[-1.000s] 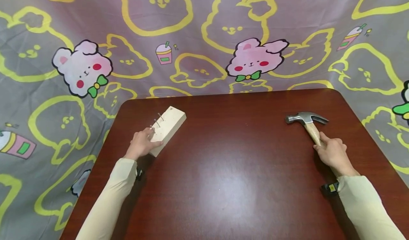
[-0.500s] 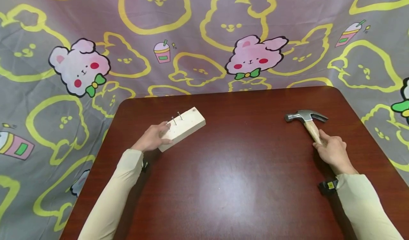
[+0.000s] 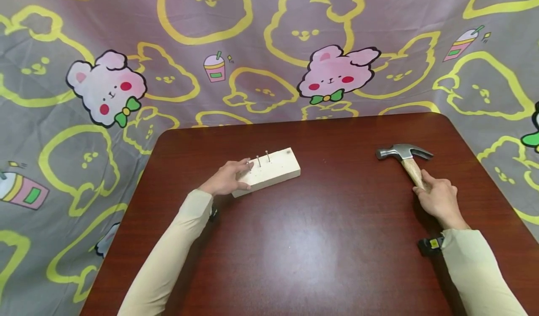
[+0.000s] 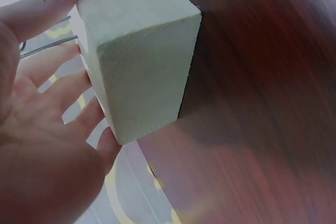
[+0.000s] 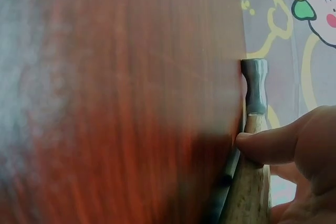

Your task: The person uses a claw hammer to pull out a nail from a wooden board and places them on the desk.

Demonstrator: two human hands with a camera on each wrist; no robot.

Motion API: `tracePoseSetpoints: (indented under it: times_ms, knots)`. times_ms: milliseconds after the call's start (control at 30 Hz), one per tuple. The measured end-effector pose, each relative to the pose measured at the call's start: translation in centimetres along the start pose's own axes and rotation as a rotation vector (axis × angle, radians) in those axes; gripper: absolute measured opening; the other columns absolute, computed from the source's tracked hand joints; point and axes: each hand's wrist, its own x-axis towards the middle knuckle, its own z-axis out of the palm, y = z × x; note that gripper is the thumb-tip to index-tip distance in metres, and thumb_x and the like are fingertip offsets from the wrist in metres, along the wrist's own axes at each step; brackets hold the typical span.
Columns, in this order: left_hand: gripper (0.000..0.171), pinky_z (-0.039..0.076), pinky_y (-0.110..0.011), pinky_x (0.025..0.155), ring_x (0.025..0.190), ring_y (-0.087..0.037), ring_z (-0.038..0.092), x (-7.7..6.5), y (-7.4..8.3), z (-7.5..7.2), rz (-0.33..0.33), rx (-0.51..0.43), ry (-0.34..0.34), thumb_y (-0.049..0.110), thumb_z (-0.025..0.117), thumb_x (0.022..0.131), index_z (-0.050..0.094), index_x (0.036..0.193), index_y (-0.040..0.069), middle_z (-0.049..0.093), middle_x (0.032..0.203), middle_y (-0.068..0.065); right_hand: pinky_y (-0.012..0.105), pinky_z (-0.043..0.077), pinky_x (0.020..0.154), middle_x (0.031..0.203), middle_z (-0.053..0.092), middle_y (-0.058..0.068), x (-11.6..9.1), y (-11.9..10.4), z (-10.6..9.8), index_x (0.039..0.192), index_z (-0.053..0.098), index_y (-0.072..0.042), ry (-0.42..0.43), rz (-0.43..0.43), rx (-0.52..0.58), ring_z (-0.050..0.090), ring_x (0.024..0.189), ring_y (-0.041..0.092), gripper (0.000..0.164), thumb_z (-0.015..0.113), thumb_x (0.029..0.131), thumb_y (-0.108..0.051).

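A pale wooden block (image 3: 275,168) lies on the table left of centre, several nails (image 3: 258,161) standing up from its top face. My left hand (image 3: 227,178) grips the block's near left end, thumb along the front side and fingers across the other. In the left wrist view the block's end face (image 4: 142,82) shows between thumb and fingers, with nail shanks (image 4: 50,45) beside the thumb. On the right, my right hand (image 3: 440,201) holds a claw hammer (image 3: 412,164) by its wooden handle, the steel head pointing away. The right wrist view shows my thumb pressed along the handle (image 5: 249,182).
The dark red-brown table (image 3: 337,213) has rounded far corners. Behind it and at both sides hangs a grey-pink curtain (image 3: 261,26) printed with cartoon bunnies and yellow outlines. A dark wrist strap (image 3: 431,246) shows at the right cuff.
My left hand has moved the block rightward across the table and turned it clockwise, so it lies more crosswise. My right hand and the hammer have stayed nearly in place.
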Motion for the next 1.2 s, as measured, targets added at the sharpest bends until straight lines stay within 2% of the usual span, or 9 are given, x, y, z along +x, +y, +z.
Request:
tracePoseSetpoints:
  times_ms: [67,267,533,667,867,1200]
  knots:
    - [0.067,0.024,-0.056,0.115,0.141,-0.038,0.031,0.4,0.6,0.4,0.005,0.007,-0.011,0.02,0.077,0.081,0.05,0.141,0.011,0.029,0.158,-0.009,0.063,0.025,0.087,0.122,0.042,0.05,0.0,0.0,0.0,0.138,0.039,0.012,-0.002,0.0,-0.001,0.039,0.106,0.062,0.056,0.057,0.09,-0.011]
    - [0.071,0.026,-0.056,0.113,0.138,-0.037,0.034,1.5,2.3,1.3,0.098,0.041,-0.03,0.02,0.078,0.08,0.047,0.143,0.012,0.03,0.157,-0.011,0.062,0.024,0.087,0.122,0.041,0.05,0.0,0.2,0.1,0.138,0.039,0.012,-0.006,-0.002,0.001,0.037,0.107,0.062,0.056,0.056,0.09,-0.011]
    - [0.074,0.02,-0.061,0.113,0.139,-0.032,0.033,2.7,4.3,2.5,0.126,0.007,-0.061,0.021,0.078,0.08,0.044,0.145,0.015,0.029,0.158,-0.007,0.061,0.024,0.086,0.122,0.042,0.05,0.0,0.2,0.1,0.138,0.039,0.012,-0.003,-0.001,-0.001,0.037,0.107,0.06,0.055,0.055,0.09,-0.011]
    - [0.074,0.022,-0.06,0.112,0.138,-0.031,0.034,2.9,5.1,3.0,0.153,-0.002,-0.058,0.021,0.078,0.08,0.044,0.145,0.015,0.03,0.158,-0.007,0.061,0.024,0.086,0.122,0.042,0.049,0.0,0.2,0.1,0.138,0.039,0.012,-0.004,-0.007,-0.01,0.036,0.107,0.06,0.055,0.056,0.091,-0.01]
    - [0.074,0.023,-0.058,0.111,0.137,-0.03,0.035,3.2,5.8,3.3,0.183,0.001,-0.062,0.022,0.079,0.079,0.045,0.144,0.015,0.031,0.158,-0.005,0.06,0.024,0.085,0.121,0.042,0.049,0.1,0.2,0.1,0.139,0.038,0.011,-0.015,-0.002,-0.02,0.036,0.106,0.059,0.056,0.056,0.09,-0.011]
    - [0.073,0.021,-0.058,0.112,0.137,-0.03,0.035,3.4,5.8,3.7,0.184,-0.005,-0.059,0.022,0.079,0.079,0.046,0.144,0.015,0.031,0.158,-0.005,0.06,0.024,0.085,0.121,0.043,0.049,0.1,0.2,0.0,0.139,0.038,0.012,-0.021,-0.006,-0.023,0.036,0.106,0.059,0.057,0.056,0.09,-0.011]
